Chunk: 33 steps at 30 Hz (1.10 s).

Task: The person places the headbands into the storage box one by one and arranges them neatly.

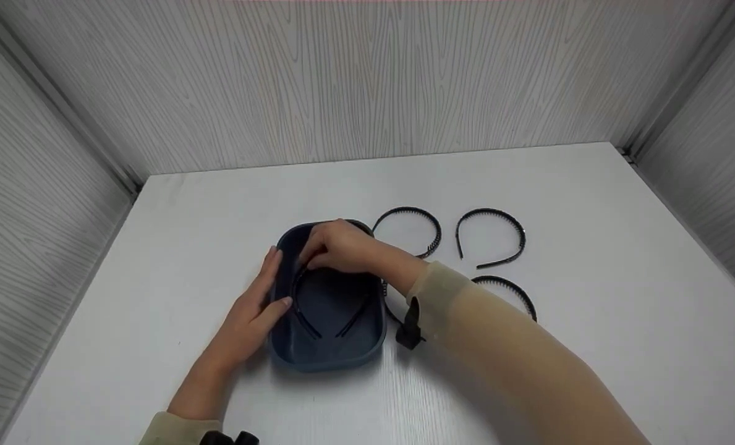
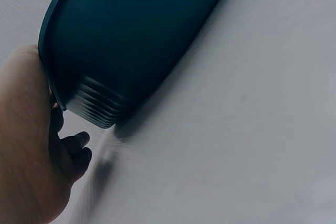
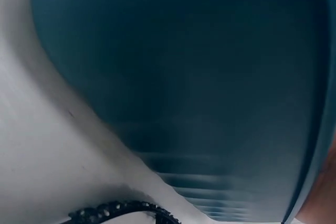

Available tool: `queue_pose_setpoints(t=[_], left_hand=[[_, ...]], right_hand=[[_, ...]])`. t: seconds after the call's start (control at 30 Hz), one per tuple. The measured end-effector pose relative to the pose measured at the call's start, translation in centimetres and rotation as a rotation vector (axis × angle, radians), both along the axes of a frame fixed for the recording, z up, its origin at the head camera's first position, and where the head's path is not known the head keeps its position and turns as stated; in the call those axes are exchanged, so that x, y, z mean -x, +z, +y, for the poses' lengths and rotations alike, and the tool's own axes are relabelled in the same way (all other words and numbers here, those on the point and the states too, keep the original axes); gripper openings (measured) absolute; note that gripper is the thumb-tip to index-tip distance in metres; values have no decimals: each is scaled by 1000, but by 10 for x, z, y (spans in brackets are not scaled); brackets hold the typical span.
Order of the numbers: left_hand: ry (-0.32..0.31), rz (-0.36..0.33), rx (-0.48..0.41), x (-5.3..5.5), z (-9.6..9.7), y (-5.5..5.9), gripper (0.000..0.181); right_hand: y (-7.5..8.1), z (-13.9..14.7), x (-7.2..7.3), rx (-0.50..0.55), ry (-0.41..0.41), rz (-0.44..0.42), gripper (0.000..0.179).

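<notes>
A dark blue plastic bin [image 1: 327, 364] stands on the white table; its ribbed outer wall [image 2: 94, 106] shows in the left wrist view. My left hand [image 1: 253, 315] holds the bin's left rim, the thumb over the edge and the fingers along the outside. Inside the bin, my right hand [image 1: 342, 247] pinches the curved top of a black headband [image 1: 296, 300], whose two ends point toward me. Whether more than one headband lies there, I cannot tell. The right wrist view shows the bin's outer wall [image 3: 184, 77] and only a sliver of skin.
Right of the bin lie several toothed black headbands: one at the back [image 1: 409, 210], one farther right [image 1: 522, 238], one nearer [image 1: 509, 284] partly behind my sleeve, and one mostly hidden by my right wrist [image 1: 392, 315]. Wood-grain panels [image 1: 367, 80] wall the table's back and sides.
</notes>
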State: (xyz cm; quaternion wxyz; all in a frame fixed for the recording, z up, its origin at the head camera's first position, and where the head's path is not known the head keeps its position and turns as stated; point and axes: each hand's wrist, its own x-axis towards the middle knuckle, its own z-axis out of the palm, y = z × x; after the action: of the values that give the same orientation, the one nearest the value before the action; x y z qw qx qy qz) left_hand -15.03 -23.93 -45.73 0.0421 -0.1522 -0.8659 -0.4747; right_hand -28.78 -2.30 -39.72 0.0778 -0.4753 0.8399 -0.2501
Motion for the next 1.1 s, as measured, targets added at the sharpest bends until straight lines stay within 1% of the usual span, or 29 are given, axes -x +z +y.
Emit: queue_pose_setpoints(t=[0.17,0.37,0.67,1.1], left_hand=[[-1,2,0,0,0,1,73],[-2,6,3,0,1,1,74],[1,7,14,0,0,0,73],[-4,24,22,0,-1,-1,73]], right_hand=[[0,0,1,-10,-2,2,19],[0,0,3,-31,-8,26,19],[-3,-4,3,-97,-44,23,21],[-8,-8,4,-136,-38,20,22]])
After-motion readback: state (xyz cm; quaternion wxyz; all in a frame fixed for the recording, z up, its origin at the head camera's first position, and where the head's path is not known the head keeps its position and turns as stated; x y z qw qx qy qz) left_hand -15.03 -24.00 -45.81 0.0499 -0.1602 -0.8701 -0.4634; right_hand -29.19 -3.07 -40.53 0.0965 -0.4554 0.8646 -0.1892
